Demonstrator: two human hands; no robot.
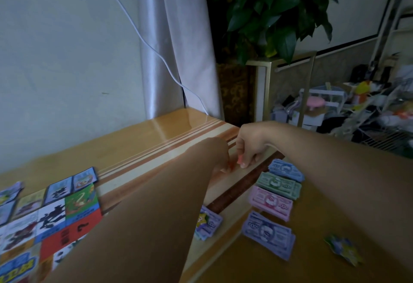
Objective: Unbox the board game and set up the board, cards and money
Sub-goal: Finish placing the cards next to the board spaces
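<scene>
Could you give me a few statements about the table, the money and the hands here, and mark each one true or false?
1. The game board lies unfolded on the table. True.
2. The play money is gathered in one single stack. False: several separate stacks lie side by side, among them a blue stack, a green stack, a pink stack and a purple stack.
3. The right hand pinches a small pink piece. True.
4. The money stacks lie on top of the board. False: they lie to the right of it.
5. The left hand rests on the green stack. False: it is beside the right hand.

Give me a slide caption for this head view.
Both hands pinch small pink pieces over the table, board left, money stacks right.
</scene>
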